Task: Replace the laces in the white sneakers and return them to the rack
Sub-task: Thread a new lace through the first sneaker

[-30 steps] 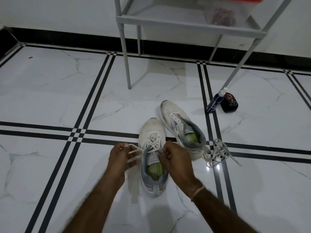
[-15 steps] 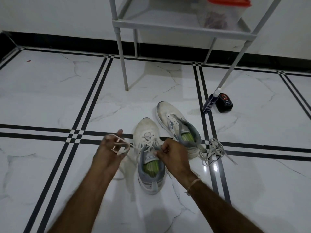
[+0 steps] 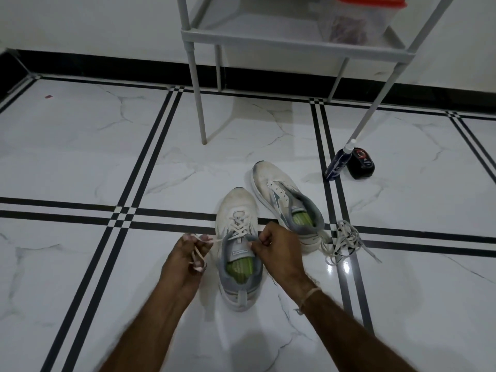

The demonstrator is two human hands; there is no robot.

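Observation:
Two white sneakers with grey collars and green insoles stand on the marble floor. The near sneaker (image 3: 237, 245) is laced with a white lace (image 3: 239, 225). My left hand (image 3: 186, 260) grips the lace's left end, looped around its fingers, just left of the shoe. My right hand (image 3: 277, 251) pinches the other lace end at the shoe's collar on the right. The far sneaker (image 3: 285, 200) has no lace and sits behind and to the right. A loose white lace (image 3: 342, 241) lies bunched on the floor beside it.
A grey metal rack (image 3: 290, 40) stands at the back against the wall, with a clear orange-lidded container (image 3: 357, 18) on its shelf. A dark blue bottle (image 3: 338, 163) and a small black tin (image 3: 361, 162) stand by the rack's right leg.
My left hand has drawn the lace end out to the left and down, away from the shoe. My right hand stays at the collar. The view has tilted slightly.

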